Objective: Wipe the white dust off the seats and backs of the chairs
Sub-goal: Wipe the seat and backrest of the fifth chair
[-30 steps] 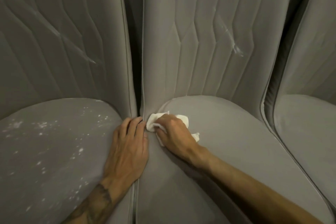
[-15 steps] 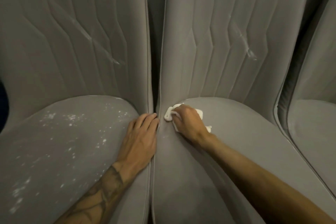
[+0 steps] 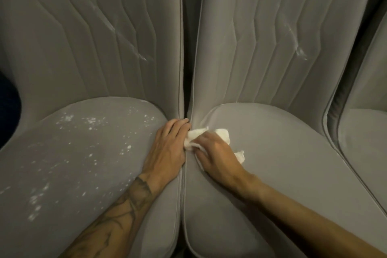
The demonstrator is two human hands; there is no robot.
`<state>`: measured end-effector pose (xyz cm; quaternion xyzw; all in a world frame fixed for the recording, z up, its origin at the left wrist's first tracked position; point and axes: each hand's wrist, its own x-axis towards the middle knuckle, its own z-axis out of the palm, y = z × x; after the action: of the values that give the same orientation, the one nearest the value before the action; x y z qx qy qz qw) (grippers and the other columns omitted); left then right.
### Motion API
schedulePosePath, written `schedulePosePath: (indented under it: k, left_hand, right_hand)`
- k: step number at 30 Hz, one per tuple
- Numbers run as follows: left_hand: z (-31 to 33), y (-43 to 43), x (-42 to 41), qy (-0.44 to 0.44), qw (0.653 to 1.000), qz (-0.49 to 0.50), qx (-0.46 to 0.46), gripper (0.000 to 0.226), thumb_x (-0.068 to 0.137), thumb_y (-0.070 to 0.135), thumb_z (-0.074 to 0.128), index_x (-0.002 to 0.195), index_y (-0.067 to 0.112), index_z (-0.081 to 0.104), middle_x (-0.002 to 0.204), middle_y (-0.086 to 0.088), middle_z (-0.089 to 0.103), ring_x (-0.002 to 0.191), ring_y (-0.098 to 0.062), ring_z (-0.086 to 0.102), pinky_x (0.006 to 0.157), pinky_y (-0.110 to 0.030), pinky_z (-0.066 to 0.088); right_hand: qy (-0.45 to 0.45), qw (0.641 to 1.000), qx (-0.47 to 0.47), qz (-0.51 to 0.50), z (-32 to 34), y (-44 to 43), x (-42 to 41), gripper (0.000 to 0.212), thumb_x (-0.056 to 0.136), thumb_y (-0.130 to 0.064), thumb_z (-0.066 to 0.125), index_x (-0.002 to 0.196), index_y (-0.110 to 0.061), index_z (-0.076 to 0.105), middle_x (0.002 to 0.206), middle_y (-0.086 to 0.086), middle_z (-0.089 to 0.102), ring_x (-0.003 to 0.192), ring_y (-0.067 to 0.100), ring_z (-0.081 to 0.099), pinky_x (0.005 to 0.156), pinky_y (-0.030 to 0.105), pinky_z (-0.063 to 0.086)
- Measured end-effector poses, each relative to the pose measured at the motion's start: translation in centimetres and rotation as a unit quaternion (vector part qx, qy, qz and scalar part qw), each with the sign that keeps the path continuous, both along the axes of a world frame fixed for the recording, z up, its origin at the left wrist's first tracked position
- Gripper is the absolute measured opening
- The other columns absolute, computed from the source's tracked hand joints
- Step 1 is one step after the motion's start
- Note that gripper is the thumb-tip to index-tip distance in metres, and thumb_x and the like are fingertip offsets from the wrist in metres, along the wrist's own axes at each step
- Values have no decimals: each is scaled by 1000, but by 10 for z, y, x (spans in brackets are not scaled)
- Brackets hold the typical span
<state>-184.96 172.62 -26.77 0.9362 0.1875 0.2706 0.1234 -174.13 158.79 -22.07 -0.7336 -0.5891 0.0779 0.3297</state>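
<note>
While the right hand (image 3: pixel 217 153) presses a crumpled white cloth (image 3: pixel 223 134) onto the middle chair seat (image 3: pixel 289 163), fingers curled over it and gripping it, the left hand (image 3: pixel 167 146) lies flat on the left chair seat (image 3: pixel 88 174), at 9 o'clock of the cloth and touching it. Left fingers straight, pressed together, tips at the gap between the two chairs. Cloth sits at the seat's rear left corner, bits sticking out at 12 and 3 o'clock of the right hand. White dust specks (image 3: pixel 92 120) scattered over the left seat, 9 o'clock of both hands. A white streak (image 3: pixel 300 52) on the middle chair back (image 3: pixel 261 27), 1 o'clock; a fainter one (image 3: pixel 138 54) on the left chair back (image 3: pixel 62 37), 11 o'clock. Third chair (image 3: pixel 364 142) at 3 o'clock. Left forearm tattooed (image 3: pixel 117 216).
</note>
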Motion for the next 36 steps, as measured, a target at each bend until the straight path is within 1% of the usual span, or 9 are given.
schedulePosePath:
  k: [5, 8, 11, 16, 19, 24, 27, 30, 36]
  left_hand:
    - [-2, 1, 0, 9, 1000, 6, 4, 48, 93, 1, 58, 141, 7, 58, 148, -9, 55, 138, -29, 45, 113, -43, 39]
    - [-2, 3, 0, 22, 1000, 8, 16, 46, 94, 7, 61, 140, 8, 59, 147, -8, 56, 138, -29, 46, 114, -42, 41]
    - [-2, 2, 1, 23, 999, 12, 31, 38, 98, 10, 57, 136, 6, 61, 143, -10, 59, 134, -31, 49, 110, -44, 44]
    - [0, -1, 0, 31, 998, 7, 60, 28, 106, 26, 53, 126, 11, 64, 137, -6, 60, 130, -29, 46, 105, -46, 43]
    - [3, -4, -3, 46, 997, 1, 61, 29, 106, 30, 50, 124, 12, 65, 138, -6, 59, 131, -30, 46, 105, -47, 40]
    - [1, -16, -15, 60, 996, 0, 61, 33, 106, 32, 45, 123, 11, 65, 138, -8, 59, 128, -31, 51, 103, -48, 41]
    - [0, -20, -17, 57, 996, -5, 66, 36, 106, 33, 41, 123, 12, 64, 136, -9, 60, 126, -31, 52, 103, -47, 42]
    - [1, -23, -16, 59, 996, -10, 62, 37, 106, 33, 41, 125, 11, 63, 136, -9, 60, 127, -32, 53, 105, -49, 43]
    - [-2, -22, -15, 67, 994, -2, 87, 38, 106, 35, 40, 126, 13, 63, 138, -7, 60, 127, -29, 54, 104, -47, 44]
  right_hand:
    - [0, 985, -52, 167, -3, -61, -30, 15, 100, -18, 53, 111, -19, 64, 116, -15, 57, 105, 5, 53, 96, 28, 44]
    - [-50, 995, -38, 77, 9, -33, -10, 13, 98, -12, 57, 104, -12, 68, 106, 1, 62, 96, 13, 54, 91, 32, 45]
    - [-27, 999, -38, -1, 11, -23, -18, 13, 97, -9, 60, 102, -10, 71, 102, 4, 65, 93, 14, 56, 90, 31, 45]
    - [40, 994, -62, 86, 3, -107, -93, 14, 96, -14, 58, 108, -19, 64, 109, -7, 57, 99, 12, 53, 85, 29, 44]
    - [50, 990, -77, 111, 14, -134, -92, 19, 94, -10, 60, 108, -23, 63, 106, -17, 55, 98, 3, 52, 85, 21, 42]
    - [10, 997, -38, -59, 14, -88, -88, 13, 97, -10, 61, 103, -5, 71, 105, 11, 64, 99, 24, 55, 93, 37, 43]
    - [5, 998, -57, 2, -5, -115, -127, 13, 99, -16, 56, 99, -11, 68, 104, 6, 59, 95, 22, 51, 87, 37, 41]
    - [7, 996, -76, 40, -13, -169, -138, 16, 102, -27, 53, 107, -23, 68, 110, -4, 57, 101, 13, 50, 93, 25, 37]
    - [9, 992, 22, -124, 2, -128, -81, 8, 99, -22, 60, 102, -24, 67, 101, -7, 58, 98, 10, 53, 91, 23, 41]
